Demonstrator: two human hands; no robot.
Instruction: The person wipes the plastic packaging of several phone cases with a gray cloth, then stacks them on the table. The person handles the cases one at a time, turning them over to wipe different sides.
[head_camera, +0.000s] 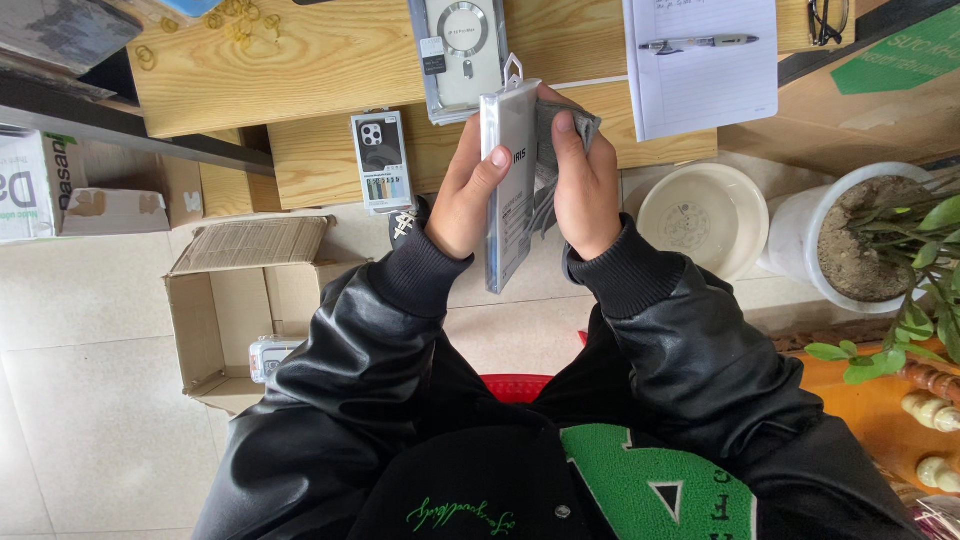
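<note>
Both hands meet on one clear box (510, 190), held edge-on above the floor at about 12 o'clock from the person's lap. Left hand (470, 195) pinches its near face, thumb pressed flat on the plastic, fingers hidden behind. Right hand (585, 190) has its fingers closed over a grey cloth (570, 125) pressed against the box's far side.

As I judge it, the slick plastic could slide out of the left pinch, since only the thumb shows on it and the box hangs long below the grip. Rubbing hard with the cloth could also twist it loose.

It is a slim, tall, transparent retail pack with a hang tab at the top and a pale insert inside; its contents cannot be made out.

At 12 o'clock beyond the hands, a similar pack (462, 50) lies on the wooden desk (330, 60); a smaller one (382, 160) stands at 11. An open carton (235, 300) sits at 9, a white bowl (705, 220) at 2.
</note>
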